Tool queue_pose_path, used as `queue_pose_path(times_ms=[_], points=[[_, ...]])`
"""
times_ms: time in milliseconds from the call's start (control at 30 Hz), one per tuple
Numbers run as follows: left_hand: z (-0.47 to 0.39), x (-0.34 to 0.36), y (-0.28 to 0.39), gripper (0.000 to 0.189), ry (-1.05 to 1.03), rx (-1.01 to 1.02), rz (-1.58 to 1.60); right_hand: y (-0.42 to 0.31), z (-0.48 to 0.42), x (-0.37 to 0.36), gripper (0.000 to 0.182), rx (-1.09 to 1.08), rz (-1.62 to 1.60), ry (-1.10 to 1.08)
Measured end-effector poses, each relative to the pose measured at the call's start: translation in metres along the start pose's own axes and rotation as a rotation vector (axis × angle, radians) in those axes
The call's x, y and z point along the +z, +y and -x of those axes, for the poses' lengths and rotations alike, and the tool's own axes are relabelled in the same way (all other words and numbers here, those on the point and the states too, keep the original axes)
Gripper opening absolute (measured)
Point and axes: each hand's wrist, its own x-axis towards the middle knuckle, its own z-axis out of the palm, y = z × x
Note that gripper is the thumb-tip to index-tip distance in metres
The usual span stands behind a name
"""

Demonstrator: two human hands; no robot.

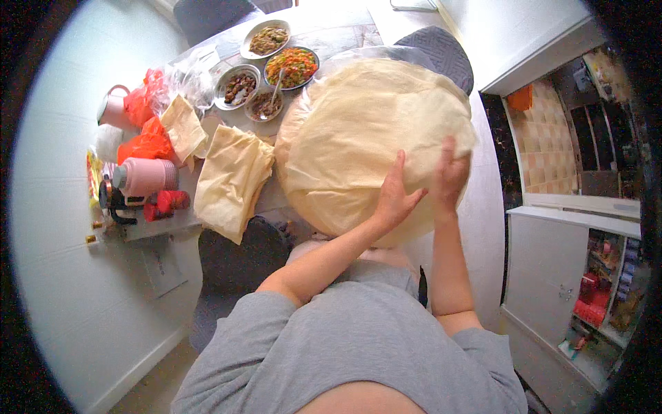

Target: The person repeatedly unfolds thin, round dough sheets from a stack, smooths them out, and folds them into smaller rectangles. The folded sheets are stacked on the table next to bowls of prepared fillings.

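In front of me lies a wide, round stack of thin pale flatbread sheets (pixel 362 129), with clear plastic around its far edge. The top sheet is creased, with a fold line near my side. Over the near right part of the stack, my left hand (pixel 397 196) has its thumb and fingers apart and holds nothing. My right hand (pixel 453 176), blurred, is at the right edge of the sheets; whether it grips the edge cannot be told. To the left rests a folded pile of flatbread (pixel 232 178), with a smaller folded piece (pixel 183 127) behind it.
Beyond the stack's left side stand a bowl of shredded vegetables (pixel 292 67), a bowl of dark meat pieces (pixel 238 88), a small bowl with a spoon (pixel 264 106) and a plate of food (pixel 266 40). A pink flask (pixel 147 176) and red bags (pixel 150 139) line the left wall.
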Motion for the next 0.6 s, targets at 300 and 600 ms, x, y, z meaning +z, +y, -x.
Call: queue_pose_path(times_ms=[300,600], points=[[0.017,-0.028,-0.097,0.053,0.282,-0.159,0.767,-0.031,0.113,0.166,0.065,-0.860,0.696,-0.466],[0.036,-0.055,-0.123,0.050,0.090,-0.529,1.550,-0.001,0.083,0.181,0.058,-0.931,0.599,-0.478]])
